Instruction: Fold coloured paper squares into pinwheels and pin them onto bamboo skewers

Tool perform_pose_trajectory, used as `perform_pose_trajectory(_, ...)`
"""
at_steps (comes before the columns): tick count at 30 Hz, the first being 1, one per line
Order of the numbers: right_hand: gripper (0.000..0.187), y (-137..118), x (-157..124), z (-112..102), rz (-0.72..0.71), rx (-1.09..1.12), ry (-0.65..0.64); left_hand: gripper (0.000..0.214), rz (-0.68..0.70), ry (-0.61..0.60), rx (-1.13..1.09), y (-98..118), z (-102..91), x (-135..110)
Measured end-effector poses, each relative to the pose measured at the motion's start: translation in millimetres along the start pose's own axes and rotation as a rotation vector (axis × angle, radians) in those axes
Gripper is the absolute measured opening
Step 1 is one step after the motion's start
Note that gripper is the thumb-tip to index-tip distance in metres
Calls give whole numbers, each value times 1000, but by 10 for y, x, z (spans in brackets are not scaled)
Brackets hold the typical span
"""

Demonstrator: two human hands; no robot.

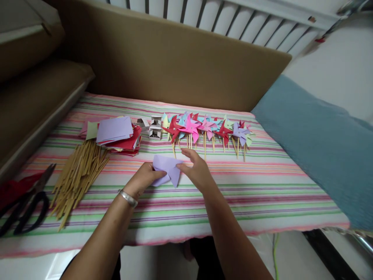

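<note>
A light purple paper square point(166, 165), slit and partly spread into flaps, is held just above the striped cloth. My left hand point(149, 175) pinches its left side, thumb on top and fingers behind. At the paper's right edge is my right hand point(194, 171), its thumb tip touching a flap and its index finger stretched out apart from the thumb. Behind the hands lie finished paper pinwheels point(191, 126) on sticks, in pink, red, purple, blue and green. Several small open boxes point(155, 127) stand left of them; what they contain is too small to make out.
Stacked coloured paper squares point(115, 130) lie at the left, above a bundle of thin wooden sticks point(78, 175). Black-handled scissors point(32, 206) rest at the far left beside something red. A brown board point(175, 58) walls off the back of the striped cloth point(256, 202).
</note>
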State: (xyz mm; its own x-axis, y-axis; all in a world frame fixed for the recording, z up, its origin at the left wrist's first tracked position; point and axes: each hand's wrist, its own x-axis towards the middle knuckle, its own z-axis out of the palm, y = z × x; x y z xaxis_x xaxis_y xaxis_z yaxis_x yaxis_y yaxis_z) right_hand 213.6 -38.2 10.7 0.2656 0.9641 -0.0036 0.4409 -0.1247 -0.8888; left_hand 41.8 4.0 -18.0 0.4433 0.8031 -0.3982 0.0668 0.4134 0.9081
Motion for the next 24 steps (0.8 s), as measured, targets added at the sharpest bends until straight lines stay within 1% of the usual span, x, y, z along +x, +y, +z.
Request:
perform_pose_trajectory(1,53,-12,-7,-8,-6,1,-55,19,3,-14,48,-8,5,2)
perform_pose_trajectory(3,52,-13,-26,4,-9,4,-181,17,21,-53,141,-25,18,4)
perform_pose_trajectory(5,47,13,-39,28,-36,13,-279,14,54,-89,217,-39,29,7)
perform_pose_trajectory(8,34,70,-38,32,-54,24,-364,14,87,-112,287,-54,38,11)
perform_pose_trajectory(12,16,93,-11,-24,18,15,-401,16,88,-127,313,-54,48,10)
perform_pose_trajectory(16,11,61,10,-50,70,50,-433,15,99,-148,299,-20,69,-14)
perform_pose_trajectory(19,16,53,19,-32,104,109,-444,15,104,-163,262,14,86,-39)
perform_pose_trajectory(24,33,94,36,-1,145,257,-470,22,110,-172,174,40,113,-58)
